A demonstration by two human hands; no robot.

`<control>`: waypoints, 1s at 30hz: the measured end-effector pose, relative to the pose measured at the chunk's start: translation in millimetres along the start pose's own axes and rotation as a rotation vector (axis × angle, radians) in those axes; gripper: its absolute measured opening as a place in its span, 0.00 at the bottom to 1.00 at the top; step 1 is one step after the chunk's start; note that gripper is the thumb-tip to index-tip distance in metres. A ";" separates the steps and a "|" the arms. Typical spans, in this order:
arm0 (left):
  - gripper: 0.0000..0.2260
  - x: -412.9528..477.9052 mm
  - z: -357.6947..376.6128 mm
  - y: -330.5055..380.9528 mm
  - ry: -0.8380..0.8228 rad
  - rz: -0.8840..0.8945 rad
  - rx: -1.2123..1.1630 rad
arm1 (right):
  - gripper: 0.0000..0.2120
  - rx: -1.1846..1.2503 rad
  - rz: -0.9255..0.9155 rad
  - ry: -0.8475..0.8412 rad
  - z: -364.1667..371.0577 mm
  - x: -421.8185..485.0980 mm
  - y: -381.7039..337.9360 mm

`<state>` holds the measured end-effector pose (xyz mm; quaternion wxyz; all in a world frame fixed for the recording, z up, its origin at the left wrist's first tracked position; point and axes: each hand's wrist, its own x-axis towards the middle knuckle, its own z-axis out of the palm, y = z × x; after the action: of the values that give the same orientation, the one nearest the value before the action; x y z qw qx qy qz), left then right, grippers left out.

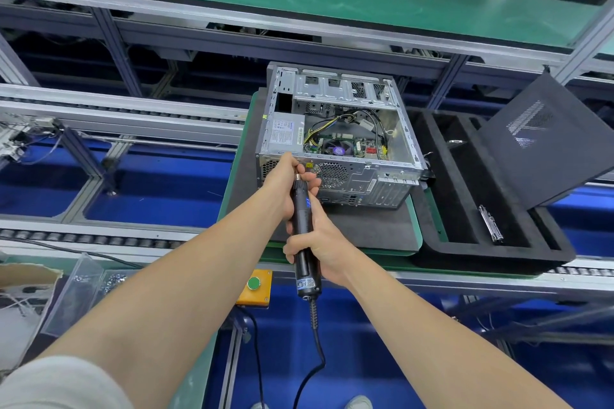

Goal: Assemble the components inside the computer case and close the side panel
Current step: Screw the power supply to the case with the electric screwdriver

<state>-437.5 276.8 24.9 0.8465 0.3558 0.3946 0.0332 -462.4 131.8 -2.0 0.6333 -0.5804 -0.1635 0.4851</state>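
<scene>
Pale sleeve at the lower left edge, then two bare forearms reaching forward; the right hand is wrapped firmly round the black barrel of an electric screwdriver, fingers curled about it, with the tool's cord hanging down from its rear end; the left hand is further out, its fingers closed round the tool's nose, just where the tip meets metal; that tip sits at the upper rear edge of the computer case, directly ahead of both hands and touching the left one; the case lies on its side with its open side up and its rear face towards the person, showing the power supply at the left and a fan among wires and board; it rests on a dark mat; just beside it on the right stands a black foam tray, and the side panel leans tilted there, off the case; a metal bracket lies in the tray; nearer, below the hands, a yellow box with a green button.
</scene>
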 end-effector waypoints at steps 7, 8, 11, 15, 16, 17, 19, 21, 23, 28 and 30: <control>0.08 6.2 -12.2 -17.4 -0.013 0.038 -0.095 | 0.50 -0.017 0.023 -0.006 -1.5 -4.4 4.0; 0.08 6.1 -12.8 -17.9 -0.018 0.037 -0.102 | 0.50 -0.021 0.025 -0.004 -1.5 -4.4 4.4; 0.07 5.0 -16.6 -17.3 -0.031 0.026 -0.116 | 0.50 -0.012 0.025 -0.011 -1.4 -4.9 4.4; 0.09 4.8 -21.0 -15.8 -0.021 0.055 -0.115 | 0.47 -0.002 0.029 -0.014 0.8 -4.9 1.7; 0.08 4.4 -21.1 -15.6 -0.022 0.059 -0.109 | 0.47 -0.004 0.033 -0.008 1.4 -4.7 1.3; 0.08 4.1 -21.2 -15.3 -0.023 0.061 -0.101 | 0.47 -0.004 0.038 -0.002 1.8 -4.6 1.0; 0.06 3.5 -21.2 -14.7 -0.020 0.061 -0.087 | 0.47 -0.009 0.043 0.003 2.6 -4.9 1.0; 0.05 3.2 -20.9 -14.5 -0.008 0.063 -0.072 | 0.46 -0.017 0.044 -0.002 2.7 -5.7 0.7; 0.04 1.9 -19.6 -15.8 0.009 0.080 -0.057 | 0.44 -0.024 0.051 -0.005 2.7 -6.5 -0.4; 0.03 0.0 -17.5 -23.8 0.075 0.200 -0.047 | 0.41 0.016 0.074 0.005 4.9 -6.5 -0.6; 0.03 -1.0 -18.8 -25.2 0.083 0.210 -0.075 | 0.40 0.011 0.080 0.010 6.4 -6.1 -0.8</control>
<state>-456.9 268.5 1.5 0.8341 0.3614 0.3883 0.1510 -469.9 130.7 2.6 0.6173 -0.5855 -0.1341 0.5081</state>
